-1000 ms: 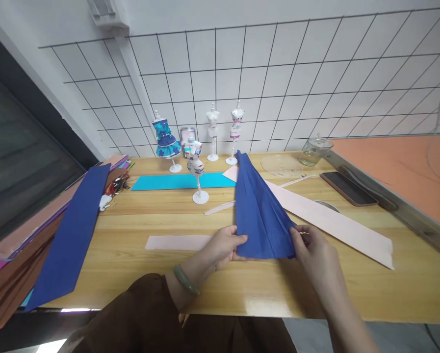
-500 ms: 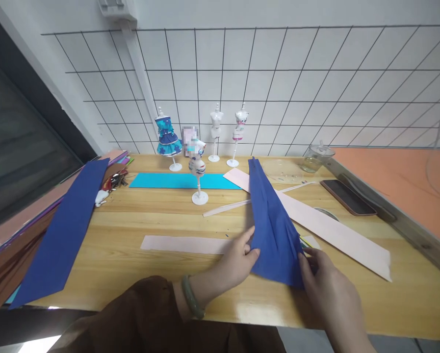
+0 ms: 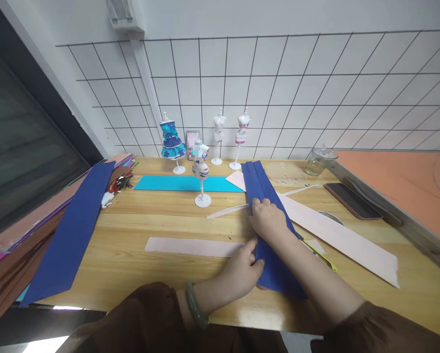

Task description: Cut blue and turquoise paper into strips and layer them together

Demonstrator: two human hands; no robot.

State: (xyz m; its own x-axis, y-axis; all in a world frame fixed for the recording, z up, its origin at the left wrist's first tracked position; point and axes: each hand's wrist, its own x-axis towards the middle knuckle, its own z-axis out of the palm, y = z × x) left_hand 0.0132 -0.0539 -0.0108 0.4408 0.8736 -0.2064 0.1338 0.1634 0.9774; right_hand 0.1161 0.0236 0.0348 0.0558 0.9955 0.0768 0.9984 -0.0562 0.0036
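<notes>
Pinching dark blue sheet (image 3: pixel 258 181) by near left edge with fingers (image 3: pixel 249 246) of left hand (image 3: pixel 238 274), right of centre on worktop (image 3: pixel 116 260), across pale pink strip (image 3: pixel 341 240). With right hand (image 3: pixel 269 218) over mid-sheet, cannot tell whether grasping. Best to anchor edge, press folds lengthwise, avoid tugging.

Soft, bright light glosses the table (image 3: pixel 124 268).
</notes>
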